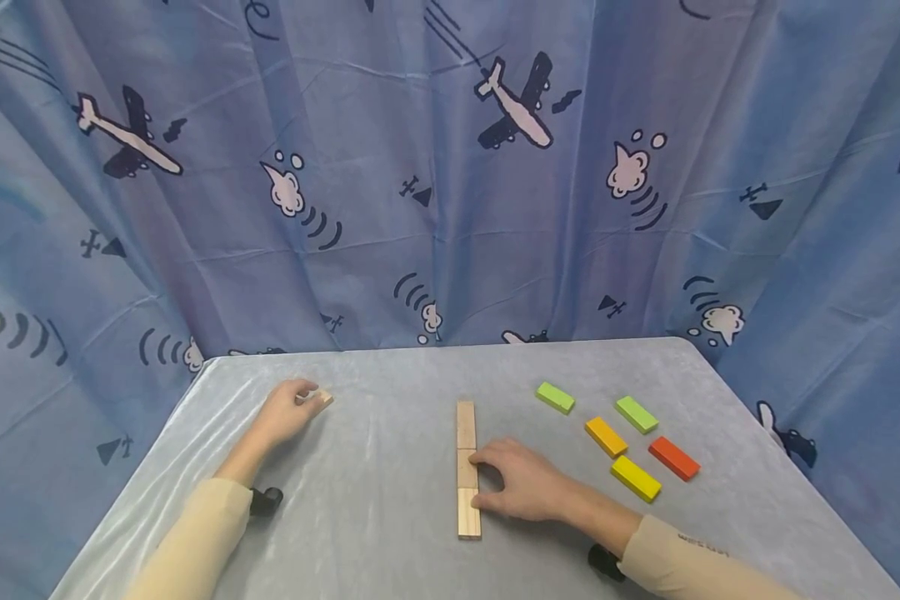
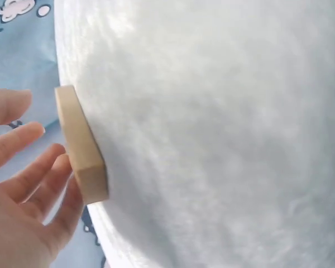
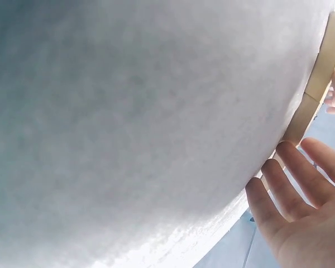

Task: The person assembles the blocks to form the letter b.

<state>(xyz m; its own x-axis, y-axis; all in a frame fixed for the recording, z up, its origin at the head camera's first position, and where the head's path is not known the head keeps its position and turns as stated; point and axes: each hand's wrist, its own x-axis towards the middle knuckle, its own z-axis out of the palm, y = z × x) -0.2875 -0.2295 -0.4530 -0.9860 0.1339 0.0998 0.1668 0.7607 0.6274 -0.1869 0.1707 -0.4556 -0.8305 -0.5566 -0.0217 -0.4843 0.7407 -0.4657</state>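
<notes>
Near the far left of the table, my left hand (image 1: 288, 412) is beside a plain wooden block (image 1: 326, 398). In the left wrist view the fingers (image 2: 39, 173) are loosely bent and spread along the block's side; whether they all touch it is unclear. Three plain wooden blocks (image 1: 467, 468) lie end to end in a straight row at the table's middle, pointing away from me. My right hand (image 1: 528, 483) is at the row's right side, thumb and index finger apart, their tips at the nearer blocks. In the right wrist view its fingers (image 3: 301, 178) extend towards the row.
To the right lie loose coloured blocks: two green, one near the back (image 1: 556, 397) and another (image 1: 636, 414), an orange block (image 1: 606, 437), a yellow block (image 1: 636, 478) and a red block (image 1: 674, 458). A grey cloth covers the table (image 1: 390, 517); a blue patterned curtain (image 1: 375, 167) hangs behind.
</notes>
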